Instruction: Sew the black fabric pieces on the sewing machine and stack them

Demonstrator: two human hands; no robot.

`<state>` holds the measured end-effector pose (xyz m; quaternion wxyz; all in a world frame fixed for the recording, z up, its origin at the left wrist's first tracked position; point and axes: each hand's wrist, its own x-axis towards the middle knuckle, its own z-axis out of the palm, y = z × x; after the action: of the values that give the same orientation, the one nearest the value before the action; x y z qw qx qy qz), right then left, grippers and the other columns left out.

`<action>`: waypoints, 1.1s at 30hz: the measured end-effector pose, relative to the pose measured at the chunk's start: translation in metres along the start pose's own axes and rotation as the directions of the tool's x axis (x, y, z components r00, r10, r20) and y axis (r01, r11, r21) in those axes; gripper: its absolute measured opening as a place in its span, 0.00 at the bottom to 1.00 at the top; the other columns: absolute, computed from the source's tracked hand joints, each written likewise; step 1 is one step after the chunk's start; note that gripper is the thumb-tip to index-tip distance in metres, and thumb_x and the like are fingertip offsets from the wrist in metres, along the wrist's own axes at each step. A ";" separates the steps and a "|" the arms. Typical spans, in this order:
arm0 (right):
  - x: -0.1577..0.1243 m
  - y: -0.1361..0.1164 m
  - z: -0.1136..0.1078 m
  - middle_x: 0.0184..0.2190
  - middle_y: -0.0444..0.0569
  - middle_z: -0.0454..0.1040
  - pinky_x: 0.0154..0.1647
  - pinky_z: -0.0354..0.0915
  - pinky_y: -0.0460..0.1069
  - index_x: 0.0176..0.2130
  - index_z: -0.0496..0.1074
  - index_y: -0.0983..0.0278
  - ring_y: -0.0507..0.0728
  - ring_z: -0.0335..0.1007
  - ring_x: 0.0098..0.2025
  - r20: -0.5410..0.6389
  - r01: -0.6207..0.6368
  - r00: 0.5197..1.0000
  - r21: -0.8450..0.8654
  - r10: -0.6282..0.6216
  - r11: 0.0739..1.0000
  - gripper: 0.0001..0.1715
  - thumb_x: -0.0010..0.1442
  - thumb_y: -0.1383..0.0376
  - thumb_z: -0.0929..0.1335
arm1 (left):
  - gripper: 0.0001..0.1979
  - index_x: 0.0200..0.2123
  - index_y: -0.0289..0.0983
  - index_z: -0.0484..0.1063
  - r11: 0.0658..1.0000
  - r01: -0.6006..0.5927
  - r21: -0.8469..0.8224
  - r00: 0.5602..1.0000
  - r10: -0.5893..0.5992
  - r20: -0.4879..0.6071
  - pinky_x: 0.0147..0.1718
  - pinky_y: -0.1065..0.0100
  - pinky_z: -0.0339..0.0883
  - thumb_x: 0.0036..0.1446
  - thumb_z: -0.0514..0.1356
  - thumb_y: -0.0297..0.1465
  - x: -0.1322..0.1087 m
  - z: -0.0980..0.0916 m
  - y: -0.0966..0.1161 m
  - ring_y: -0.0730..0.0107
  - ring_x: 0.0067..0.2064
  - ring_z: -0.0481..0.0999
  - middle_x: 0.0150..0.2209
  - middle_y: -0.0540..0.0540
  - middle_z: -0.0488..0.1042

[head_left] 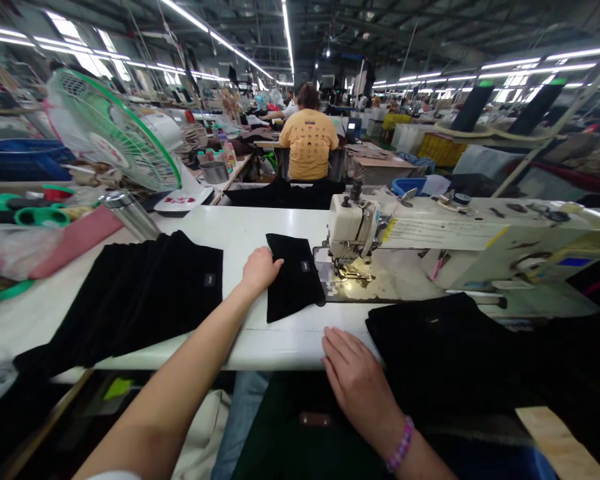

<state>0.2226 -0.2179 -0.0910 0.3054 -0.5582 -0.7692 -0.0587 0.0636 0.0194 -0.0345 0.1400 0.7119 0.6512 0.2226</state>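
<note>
A black fabric piece with a small label (295, 283) lies on the white table just left of the sewing machine (355, 230). My left hand (261, 269) grips its left edge, thumb on top and the other fingers partly hidden. Low at the table's front edge, my right hand (353, 363) rests with its fingers stretched out and nothing in it. Left of my left arm is an overlapping row of black fabric pieces (155, 287), the front one bearing a similar label. Beside my right hand, more black pieces (430, 333) are stacked.
A green-rimmed fan (115, 133) and a steel flask (131, 215) stand at the left of the white table (245, 223). Ahead, a person in a yellow shirt (309, 140) sits facing away. Dark thread cones (473, 107) rise behind the machine at the right.
</note>
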 end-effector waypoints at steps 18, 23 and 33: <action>0.002 -0.005 -0.023 0.47 0.52 0.80 0.54 0.68 0.56 0.49 0.73 0.63 0.58 0.76 0.48 0.013 0.114 0.993 0.123 -0.117 0.986 0.15 0.67 0.72 0.61 | 0.32 0.60 0.27 0.59 0.950 0.017 0.312 0.927 0.103 -0.361 0.59 0.40 0.60 0.57 0.60 0.39 -0.050 -0.136 -0.062 0.34 0.64 0.64 0.61 0.24 0.65; -0.002 0.001 -0.051 0.36 0.49 0.76 0.40 0.67 0.54 0.46 0.71 0.62 0.58 0.73 0.38 -0.015 -0.157 0.988 -0.017 0.156 0.987 0.08 0.68 0.69 0.64 | 0.34 0.62 0.31 0.60 0.844 -0.497 0.202 0.833 0.529 -0.164 0.60 0.45 0.63 0.62 0.52 0.49 -0.079 -0.085 -0.023 0.42 0.60 0.70 0.59 0.30 0.68; -0.032 0.054 -0.071 0.36 0.47 0.74 0.40 0.67 0.51 0.38 0.70 0.61 0.58 0.72 0.39 -0.035 -0.606 0.795 -0.092 0.606 0.790 0.09 0.66 0.58 0.69 | 0.15 0.50 0.38 0.72 0.676 -0.587 -0.445 0.652 0.721 0.236 0.41 0.60 0.78 0.65 0.54 0.38 -0.133 0.015 0.051 0.61 0.41 0.81 0.46 0.41 0.79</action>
<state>0.3056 -0.2549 -0.0640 0.2815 -0.7895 -0.5453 0.0032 0.1078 -0.1169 -0.0403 0.2931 0.8954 0.2560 0.2163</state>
